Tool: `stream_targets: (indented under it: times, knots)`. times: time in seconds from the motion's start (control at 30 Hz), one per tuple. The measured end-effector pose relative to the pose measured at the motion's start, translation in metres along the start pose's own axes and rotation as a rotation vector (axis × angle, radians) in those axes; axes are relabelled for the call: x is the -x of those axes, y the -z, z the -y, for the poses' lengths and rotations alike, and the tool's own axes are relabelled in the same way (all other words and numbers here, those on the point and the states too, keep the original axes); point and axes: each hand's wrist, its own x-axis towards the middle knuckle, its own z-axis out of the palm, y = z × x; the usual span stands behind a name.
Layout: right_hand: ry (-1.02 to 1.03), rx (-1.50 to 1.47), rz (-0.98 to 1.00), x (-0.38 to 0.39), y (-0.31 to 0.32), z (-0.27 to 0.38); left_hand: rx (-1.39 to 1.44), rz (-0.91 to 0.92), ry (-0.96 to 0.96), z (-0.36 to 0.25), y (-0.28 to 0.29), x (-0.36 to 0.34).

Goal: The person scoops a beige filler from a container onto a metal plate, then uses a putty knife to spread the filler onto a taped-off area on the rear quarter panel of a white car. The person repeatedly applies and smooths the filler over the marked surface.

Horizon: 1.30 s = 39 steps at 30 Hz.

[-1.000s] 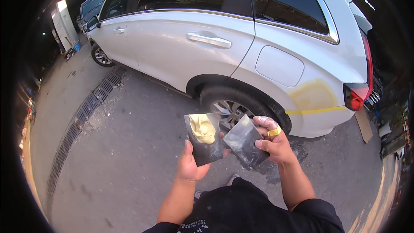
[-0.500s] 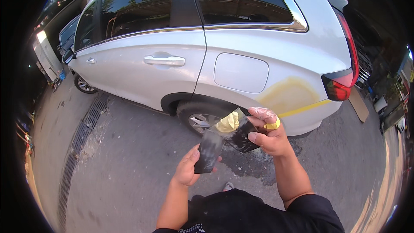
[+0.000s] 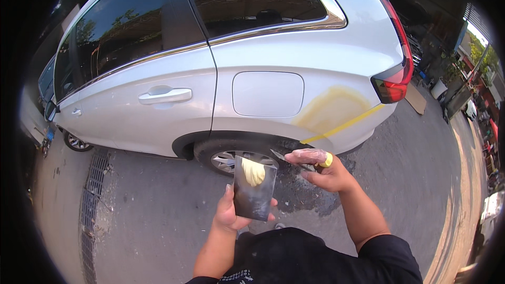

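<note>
My left hand [image 3: 229, 211] grips a dark rectangular putty board [image 3: 253, 200] by its sides. A folded lump of pale yellow putty [image 3: 253, 172] sits on the board's upper end. To its right, my right hand [image 3: 322, 171] pinches a thin dark putty spreader [image 3: 279, 154], seen nearly edge-on and apart from the board. Whitish residue coats the fingers of this hand, and a band of yellow tape [image 3: 327, 160] circles one of them. Beyond both hands, the white car's rear side panel bears a sanded, yellow-brown edged patch [image 3: 334, 109], bordered below by a yellow strip [image 3: 344, 126].
The white car [image 3: 263, 52] spans the view ahead, its rear wheel [image 3: 231, 159] just past the board. A metal drain grate [image 3: 96, 181] runs along the grey floor at left. Dark wet stains [image 3: 310, 200] mark the ground under my right hand. Cardboard [image 3: 415, 100] lies behind the car.
The spreader has come away from the board and turned edge-on as my right hand drew apart. The putty now rests on the board, which faces up. My view has shifted toward the car's rear.
</note>
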Motion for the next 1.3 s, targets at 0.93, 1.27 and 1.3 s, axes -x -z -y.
stream_targets:
  times: [0.93, 1.27, 1.3]
  knots:
    - [0.139, 0.153, -0.374, -0.011, -0.114, -0.052, -0.403, -0.293, -0.136, -0.06, 0.024, -0.064]
    - [0.031, 0.549, -0.31, 0.012, -0.067, -0.064, -0.467, -0.377, -0.138, -0.038, 0.036, -0.075]
    - [0.001, 0.553, -0.319, 0.018, -0.059, -0.064, -0.486, -0.373, -0.154, -0.036, 0.034, -0.077]
